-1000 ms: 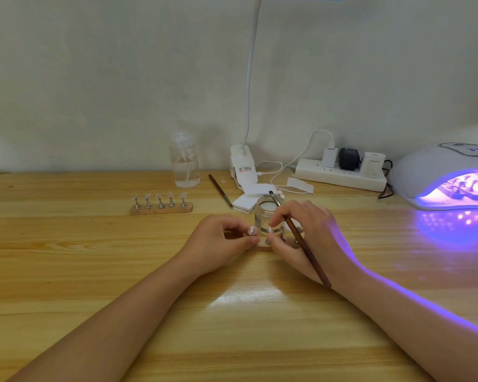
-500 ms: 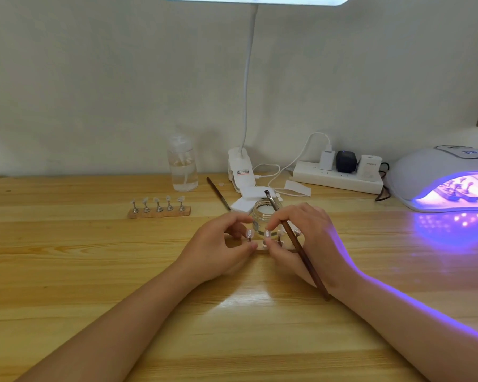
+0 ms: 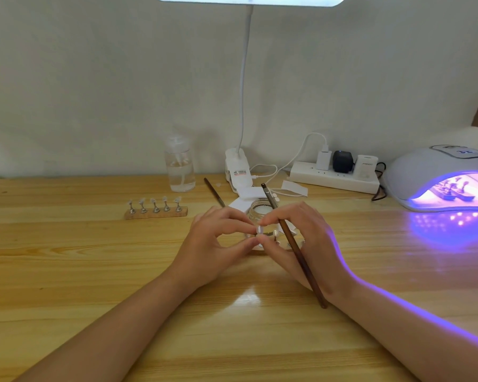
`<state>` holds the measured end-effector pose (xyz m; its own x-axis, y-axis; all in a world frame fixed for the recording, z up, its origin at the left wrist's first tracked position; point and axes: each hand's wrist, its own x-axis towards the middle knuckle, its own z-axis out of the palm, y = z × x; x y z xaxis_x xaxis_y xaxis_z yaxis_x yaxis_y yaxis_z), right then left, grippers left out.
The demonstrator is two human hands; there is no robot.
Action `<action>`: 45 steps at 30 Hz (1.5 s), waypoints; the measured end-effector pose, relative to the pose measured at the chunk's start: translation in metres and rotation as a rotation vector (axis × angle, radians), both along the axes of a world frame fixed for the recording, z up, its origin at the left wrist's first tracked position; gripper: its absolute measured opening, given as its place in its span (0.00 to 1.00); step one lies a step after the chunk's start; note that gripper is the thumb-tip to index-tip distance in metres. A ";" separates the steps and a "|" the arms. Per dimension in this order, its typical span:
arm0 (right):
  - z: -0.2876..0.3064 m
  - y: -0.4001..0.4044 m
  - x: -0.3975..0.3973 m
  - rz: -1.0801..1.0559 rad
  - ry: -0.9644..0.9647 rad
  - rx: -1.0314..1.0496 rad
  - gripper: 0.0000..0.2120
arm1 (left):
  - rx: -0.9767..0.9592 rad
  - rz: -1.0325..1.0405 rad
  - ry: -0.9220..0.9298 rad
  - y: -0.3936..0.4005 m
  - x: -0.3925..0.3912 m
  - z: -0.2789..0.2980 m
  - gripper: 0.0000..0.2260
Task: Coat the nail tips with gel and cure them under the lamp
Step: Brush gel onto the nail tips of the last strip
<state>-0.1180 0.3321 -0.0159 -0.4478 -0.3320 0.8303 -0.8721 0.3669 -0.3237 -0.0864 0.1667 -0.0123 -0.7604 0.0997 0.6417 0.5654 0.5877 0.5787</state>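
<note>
Both hands meet at the middle of the wooden table point(image 3: 66, 271). Left hand point(image 3: 215, 244) has its fingers and thumb curled, pinching a small pale nail tip point(image 3: 259, 230) together with the right hand point(image 3: 301, 238). That right hand also grips a long brown brush point(image 3: 290, 241), which lies slanted across its fingers with the metal end pointing up and away, over a small glass jar point(image 3: 260, 210) that stands just behind the fingertips. Under the hands a wooden holder strip is mostly hidden; how many tips stand on it I cannot tell.

At the far right sits a white curing lamp point(image 3: 425, 172), lit purple inside, with another holder of tips under its dome and a purple glow on the table in front. A white desk lamp point(image 3: 243, 78) rises from a clip base near the back wall, its head bright at the top edge. Right of the base lies a white power strip point(image 3: 334, 179) with three plugs. Left of the base stands a clear bottle point(image 3: 180, 166). Nearer, to the left, a wooden holder point(image 3: 156, 212) carries five tips on upright stands. A second thin brush point(image 3: 214, 195) lies between the bottle and the jar.
</note>
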 end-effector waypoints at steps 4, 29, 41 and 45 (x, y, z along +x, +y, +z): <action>0.001 0.000 0.000 0.033 -0.021 0.011 0.11 | 0.044 0.001 -0.007 0.001 0.002 0.001 0.05; 0.056 -0.021 -0.060 -0.274 -0.545 0.289 0.18 | 0.203 0.078 -0.071 -0.001 0.003 0.004 0.11; 0.064 -0.002 -0.066 -0.351 -0.597 -0.038 0.18 | 0.207 0.088 -0.102 -0.001 0.003 0.005 0.09; 0.059 0.007 -0.069 -0.376 -0.675 -0.156 0.17 | 0.224 0.096 -0.119 -0.001 0.004 0.005 0.10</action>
<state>-0.1868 0.3387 0.0431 -0.9308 0.0399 0.3633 -0.2949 0.5053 -0.8110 -0.0825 0.1661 -0.0071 -0.8308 -0.1102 0.5456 0.4340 0.4853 0.7590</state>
